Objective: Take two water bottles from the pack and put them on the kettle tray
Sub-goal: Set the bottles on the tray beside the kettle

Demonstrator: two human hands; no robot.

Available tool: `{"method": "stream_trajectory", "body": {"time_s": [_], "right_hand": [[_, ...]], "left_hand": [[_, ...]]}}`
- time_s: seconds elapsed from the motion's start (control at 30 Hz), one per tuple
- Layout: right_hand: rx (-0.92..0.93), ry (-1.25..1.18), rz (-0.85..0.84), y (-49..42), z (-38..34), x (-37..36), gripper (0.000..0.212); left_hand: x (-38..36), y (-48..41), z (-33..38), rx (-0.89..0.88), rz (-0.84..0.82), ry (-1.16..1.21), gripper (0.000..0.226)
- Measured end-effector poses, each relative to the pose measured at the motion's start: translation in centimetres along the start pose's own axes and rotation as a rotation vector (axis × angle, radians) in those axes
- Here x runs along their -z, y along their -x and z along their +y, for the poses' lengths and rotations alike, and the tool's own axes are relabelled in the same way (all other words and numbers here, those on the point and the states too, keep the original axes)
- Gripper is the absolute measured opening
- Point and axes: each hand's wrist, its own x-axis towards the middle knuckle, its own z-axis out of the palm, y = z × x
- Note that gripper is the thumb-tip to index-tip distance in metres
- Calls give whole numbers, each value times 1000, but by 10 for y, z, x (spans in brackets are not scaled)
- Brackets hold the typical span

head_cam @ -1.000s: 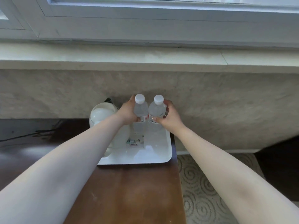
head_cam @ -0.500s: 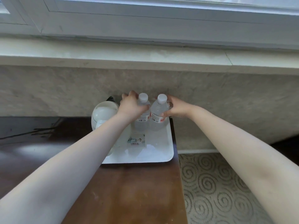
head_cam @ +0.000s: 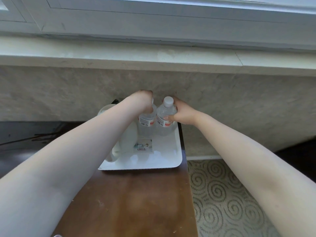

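Both bottles, left bottle [head_cam: 147, 119] and right bottle [head_cam: 165, 117], now stand upright on the tray [head_cam: 164, 158] under my fingers, lower than a second ago. My left hand [head_cam: 142, 101] and right hand [head_cam: 182, 114] stay wrapped around them; releasing remains.

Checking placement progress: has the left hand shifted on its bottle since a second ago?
Yes. The left hand has climbed from the left bottle's side to cover its cap, closer to the wall behind the tray.
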Motion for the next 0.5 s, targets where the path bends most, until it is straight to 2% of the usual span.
{"method": "stream_trajectory", "body": {"time_s": [0.17,0.23,0.37,0.5], "right_hand": [[-31,-46,200,-5,-5,-21,39],[-66,-90,255,-9,-3,-29,43],[-108,-105,286,-18,1,-39,55],[-109,-110,295,-25,-2,-42,52]], "left_hand": [[10,5,2,-43,-66,-192,42],[8,5,1,-78,-65,-249,44],[11,1,-5,-172,-77,-393,49],[12,-5,-19,-266,-67,-426,42]]}}
